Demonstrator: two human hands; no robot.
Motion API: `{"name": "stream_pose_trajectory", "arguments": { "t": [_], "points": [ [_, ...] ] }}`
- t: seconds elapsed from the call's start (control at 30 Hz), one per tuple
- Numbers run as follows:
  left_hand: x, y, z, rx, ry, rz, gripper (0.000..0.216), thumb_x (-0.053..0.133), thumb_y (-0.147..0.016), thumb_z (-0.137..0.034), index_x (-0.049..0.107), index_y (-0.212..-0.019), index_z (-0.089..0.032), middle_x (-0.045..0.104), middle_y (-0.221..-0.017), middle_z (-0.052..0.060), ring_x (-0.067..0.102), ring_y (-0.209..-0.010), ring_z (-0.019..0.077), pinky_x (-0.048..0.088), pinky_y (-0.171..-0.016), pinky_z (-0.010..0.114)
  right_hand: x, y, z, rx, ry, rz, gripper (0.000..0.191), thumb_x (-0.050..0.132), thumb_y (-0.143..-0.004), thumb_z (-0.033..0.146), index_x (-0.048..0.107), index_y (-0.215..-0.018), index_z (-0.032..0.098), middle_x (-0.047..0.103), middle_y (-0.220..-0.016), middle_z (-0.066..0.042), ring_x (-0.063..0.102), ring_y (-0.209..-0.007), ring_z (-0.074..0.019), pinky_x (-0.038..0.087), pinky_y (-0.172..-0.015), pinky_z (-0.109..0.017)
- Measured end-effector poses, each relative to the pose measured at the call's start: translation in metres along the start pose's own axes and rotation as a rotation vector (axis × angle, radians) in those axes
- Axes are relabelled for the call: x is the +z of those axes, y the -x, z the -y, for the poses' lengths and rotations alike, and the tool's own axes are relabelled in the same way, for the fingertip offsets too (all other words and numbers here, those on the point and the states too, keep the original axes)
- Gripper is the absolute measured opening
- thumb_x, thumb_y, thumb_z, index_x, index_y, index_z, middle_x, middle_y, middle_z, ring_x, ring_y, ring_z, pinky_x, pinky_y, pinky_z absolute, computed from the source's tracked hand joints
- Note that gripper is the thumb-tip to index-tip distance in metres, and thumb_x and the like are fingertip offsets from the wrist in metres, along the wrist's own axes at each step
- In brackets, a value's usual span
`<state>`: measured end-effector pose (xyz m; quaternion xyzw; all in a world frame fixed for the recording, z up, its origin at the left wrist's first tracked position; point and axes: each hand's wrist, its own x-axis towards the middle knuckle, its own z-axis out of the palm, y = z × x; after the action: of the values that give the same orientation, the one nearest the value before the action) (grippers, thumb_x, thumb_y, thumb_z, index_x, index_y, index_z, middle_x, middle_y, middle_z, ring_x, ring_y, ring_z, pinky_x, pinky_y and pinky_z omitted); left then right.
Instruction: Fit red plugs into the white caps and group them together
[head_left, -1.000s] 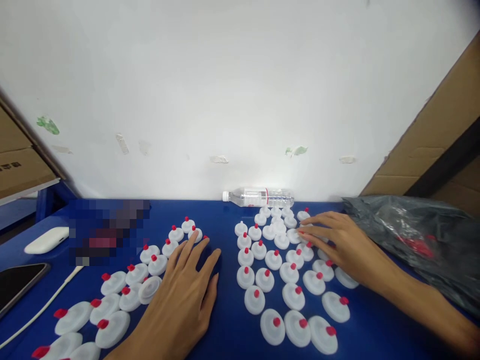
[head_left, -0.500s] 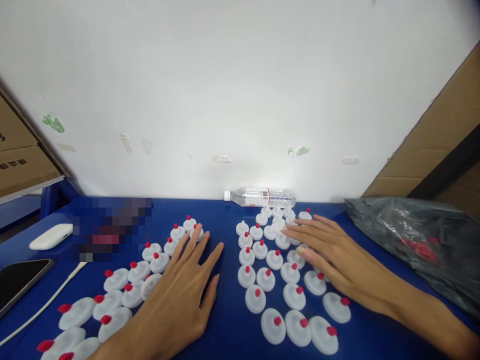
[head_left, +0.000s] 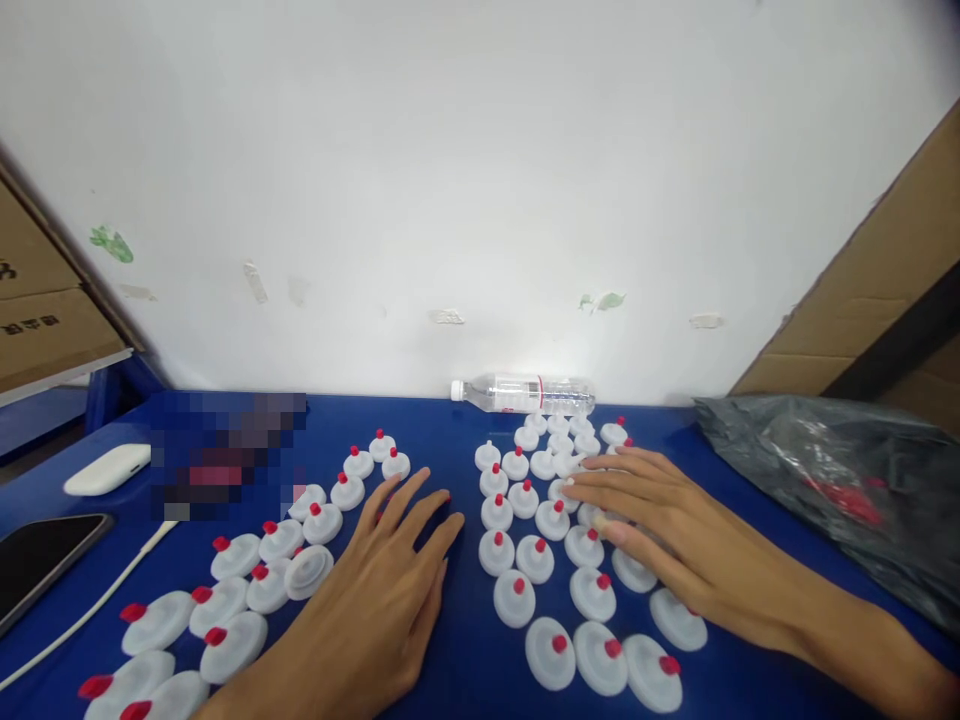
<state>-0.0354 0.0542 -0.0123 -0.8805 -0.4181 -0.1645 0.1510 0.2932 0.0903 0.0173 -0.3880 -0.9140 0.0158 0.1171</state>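
Observation:
White round caps with red tips stand in two groups on the blue table [head_left: 465, 640]. My left hand [head_left: 382, 580] lies palm down just right of the left group, fingers spread and bent a little. A bit of red shows at its fingertips; what lies beneath is hidden. Beside its wrist, one cap [head_left: 309, 572] is turned underside up. My right hand [head_left: 667, 515] reaches over the right group, fingers stretched out, its fingertips at a white cap [head_left: 559, 490]. Several caps at the back of that group, such as this white cap [head_left: 527, 438], have no red tip.
A clear plastic bottle [head_left: 517, 393] lies against the white wall. On the right rests a dark plastic bag [head_left: 810, 450] with red pieces inside. A phone [head_left: 45, 560], a white case [head_left: 109, 470] and a cable [head_left: 97, 600] lie on the left. Cardboard [head_left: 52, 300] stands at both sides.
My left hand has shifted right, off the left group, uncovering the upturned cap and others. My right hand has moved slightly down, still above the right group.

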Motion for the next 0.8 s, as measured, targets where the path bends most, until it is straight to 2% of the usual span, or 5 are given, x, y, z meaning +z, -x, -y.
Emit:
{"name": "stream_pose_trajectory", "arguments": {
  "t": [0.2,0.4,0.5,0.6,0.8],
  "points": [
    [0.004,-0.001,0.000,0.047,0.193,-0.038,0.044,0.045,-0.090,0.000,0.067,-0.120,-0.023,0.073,-0.110,0.004,0.064,-0.110,0.0277,0.055,-0.096,0.051,0.001,-0.002,0.002,-0.007,-0.010,-0.008,0.045,0.040,-0.106,0.036,0.048,-0.150,0.030,0.059,-0.146,-0.002,0.050,-0.139,-0.0257,0.035,-0.119,-0.058],
    [0.008,0.002,0.003,-0.065,0.328,-0.005,0.040,0.041,-0.098,-0.005,0.066,-0.121,-0.027,0.069,-0.110,0.002,0.066,-0.096,0.0170,0.057,-0.085,0.031,-0.001,-0.001,0.001,-0.030,0.011,-0.120,0.044,0.044,-0.104,0.031,0.051,-0.147,0.028,0.065,-0.139,-0.004,0.060,-0.129,-0.0259,0.040,-0.115,-0.056],
    [0.010,0.002,0.004,-0.116,0.306,0.000,0.033,0.044,-0.100,-0.012,0.069,-0.116,-0.026,0.071,-0.106,0.002,0.067,-0.095,0.0181,0.058,-0.084,0.031,-0.005,0.001,0.002,0.002,0.034,-0.348,0.036,0.049,-0.102,0.028,0.061,-0.135,0.026,0.073,-0.126,-0.005,0.070,-0.113,-0.0248,0.052,-0.099,-0.046],
    [0.010,0.002,0.006,-0.165,0.274,-0.007,0.027,0.046,-0.101,-0.018,0.072,-0.104,-0.025,0.072,-0.097,0.002,0.068,-0.090,0.0189,0.058,-0.080,0.031,-0.006,0.003,0.005,0.029,0.073,-0.556,0.020,0.059,-0.097,0.030,0.068,-0.114,0.024,0.078,-0.106,-0.004,0.074,-0.092,-0.0237,0.057,-0.081,-0.038],
    [0.008,0.002,0.003,-0.153,0.267,0.018,0.034,0.040,-0.100,-0.011,0.071,-0.101,-0.024,0.068,-0.098,0.004,0.065,-0.087,0.0205,0.056,-0.070,0.030,-0.002,0.000,0.012,0.014,0.049,-0.545,0.017,0.069,-0.093,0.035,0.066,-0.104,0.023,0.077,-0.095,-0.002,0.073,-0.076,-0.0160,0.056,-0.058,-0.024]
  ]
}}
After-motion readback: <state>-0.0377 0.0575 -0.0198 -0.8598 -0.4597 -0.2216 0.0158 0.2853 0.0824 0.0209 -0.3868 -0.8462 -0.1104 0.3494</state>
